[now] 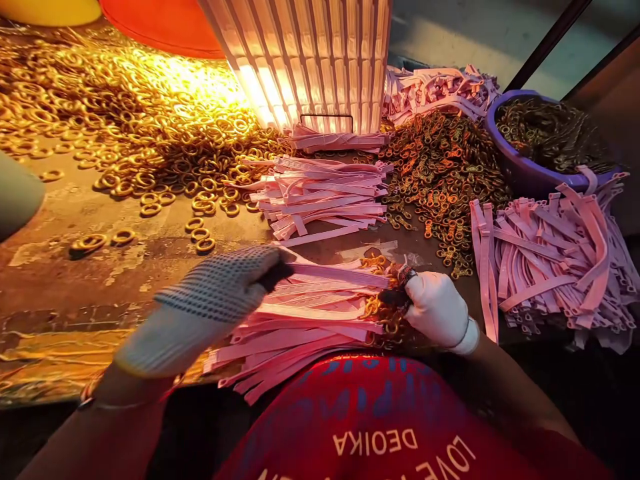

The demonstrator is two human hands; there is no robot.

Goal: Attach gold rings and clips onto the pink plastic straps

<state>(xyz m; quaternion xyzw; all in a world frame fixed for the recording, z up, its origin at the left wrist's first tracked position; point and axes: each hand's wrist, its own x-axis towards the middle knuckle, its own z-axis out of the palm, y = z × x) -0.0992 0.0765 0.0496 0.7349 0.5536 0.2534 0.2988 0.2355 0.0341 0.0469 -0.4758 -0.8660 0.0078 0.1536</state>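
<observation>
My left hand (215, 283), in a dotted grey work glove with dark fingertips, is closed in a pinch on the left end of a pink strap (340, 272). The strap stretches across to my right hand (437, 307), whose white glove also has dark fingertips. Those fingers are closed at the strap's right end, among gold metal clasps; exactly what they grip there is partly hidden. Directly below the hands lies a bundle of pink straps (300, 313), with gold clasps (373, 307) along their right ends.
Gold rings (200, 147) are heaped at the back left. Another stack of pink straps (325, 193) lies ahead, beside a pile of metal clasps (445, 160). At right stand a purple basin (520, 163) of dark metal pieces and more pink straps (555, 253). A ribbed panel (320, 60) rises behind.
</observation>
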